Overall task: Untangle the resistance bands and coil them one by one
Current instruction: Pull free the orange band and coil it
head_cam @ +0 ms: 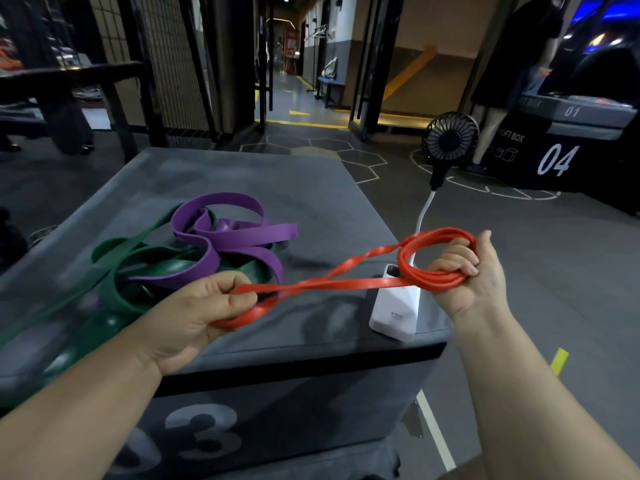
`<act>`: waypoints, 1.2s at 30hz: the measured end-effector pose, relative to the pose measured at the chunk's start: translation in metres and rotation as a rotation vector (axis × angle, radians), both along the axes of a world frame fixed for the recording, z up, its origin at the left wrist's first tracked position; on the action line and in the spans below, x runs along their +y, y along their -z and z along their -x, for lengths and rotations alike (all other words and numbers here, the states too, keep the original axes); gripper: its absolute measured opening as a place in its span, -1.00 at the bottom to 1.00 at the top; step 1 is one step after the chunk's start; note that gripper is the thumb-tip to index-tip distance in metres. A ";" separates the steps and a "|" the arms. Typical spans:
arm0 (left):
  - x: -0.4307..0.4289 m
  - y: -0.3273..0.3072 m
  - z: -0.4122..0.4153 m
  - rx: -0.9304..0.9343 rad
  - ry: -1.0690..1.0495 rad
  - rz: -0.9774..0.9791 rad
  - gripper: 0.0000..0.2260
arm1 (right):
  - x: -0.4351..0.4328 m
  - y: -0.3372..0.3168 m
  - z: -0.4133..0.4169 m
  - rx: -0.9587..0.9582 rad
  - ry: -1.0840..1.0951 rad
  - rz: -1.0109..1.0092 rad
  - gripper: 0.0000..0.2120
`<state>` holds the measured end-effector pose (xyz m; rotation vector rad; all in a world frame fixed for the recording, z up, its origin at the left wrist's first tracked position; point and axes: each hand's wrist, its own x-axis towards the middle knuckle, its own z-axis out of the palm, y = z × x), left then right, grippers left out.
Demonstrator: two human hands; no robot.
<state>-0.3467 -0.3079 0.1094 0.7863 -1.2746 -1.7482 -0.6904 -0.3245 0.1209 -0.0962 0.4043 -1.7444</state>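
- Red band [346,284], head view: held above the box [311,188]. The right hand [474,271] grips its coil and the left hand [201,306] pinches the twisted tail.
- Risk: the twists wind into the coil, or loops slip off the fingers.
- The purple band [263,233] and green band [117,299] lie tangled on the box.

Box [311,188]: purple band [242,233], green band [114,292], powerbank [394,306].

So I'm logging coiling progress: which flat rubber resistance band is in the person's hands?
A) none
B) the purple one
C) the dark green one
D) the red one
D: the red band is looped in the right hand and pinched by the left hand; the purple band and green band lie on the grey box.
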 end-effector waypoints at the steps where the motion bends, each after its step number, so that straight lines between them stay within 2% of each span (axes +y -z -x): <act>1: 0.000 0.001 0.000 -0.017 0.016 0.013 -0.54 | 0.000 0.000 0.002 -0.008 0.007 0.000 -0.51; 4: -0.001 0.001 -0.002 -0.024 0.065 0.031 -0.45 | 0.002 -0.001 0.006 -0.031 0.027 0.007 -0.50; 8: -0.003 -0.002 -0.013 -0.044 0.172 0.085 -0.67 | 0.004 0.000 0.013 -0.049 0.027 0.022 -0.49; 11: -0.004 -0.006 -0.022 -0.177 0.197 0.167 -0.68 | 0.004 0.002 0.017 -0.045 0.039 0.024 -0.50; 14: -0.008 -0.007 -0.020 -0.438 -0.003 0.330 -0.76 | 0.005 0.000 0.017 -0.022 0.049 0.022 -0.51; 17: -0.012 -0.003 -0.014 -0.712 -0.345 0.550 -0.69 | 0.006 -0.001 0.014 -0.020 0.039 0.014 -0.51; 20: -0.010 -0.001 -0.010 -0.931 -0.550 0.791 -0.71 | 0.005 -0.001 0.011 -0.008 0.014 0.019 -0.52; 22: -0.010 0.000 -0.009 -0.993 -0.618 0.837 -0.76 | 0.005 -0.002 0.009 0.021 -0.003 0.019 -0.53; 25: -0.012 0.003 -0.008 -0.867 -0.487 0.737 -0.73 | 0.004 -0.003 0.007 0.053 -0.002 0.014 -0.54; 28: -0.011 0.001 -0.006 -0.538 -0.338 0.499 -0.71 | 0.004 -0.001 0.009 0.038 0.007 0.002 -0.55; 31: -0.009 -0.004 -0.010 -0.206 -0.196 0.302 -0.90 | 0.003 0.001 0.012 0.021 0.009 -0.008 -0.54; 33: -0.008 -0.006 -0.017 -0.202 -0.009 0.259 -0.75 | 0.004 0.002 0.013 0.015 0.010 -0.013 -0.55; 36: -0.006 -0.009 -0.021 -0.402 0.088 0.348 -0.79 | 0.004 0.002 0.017 0.010 0.005 0.000 -0.55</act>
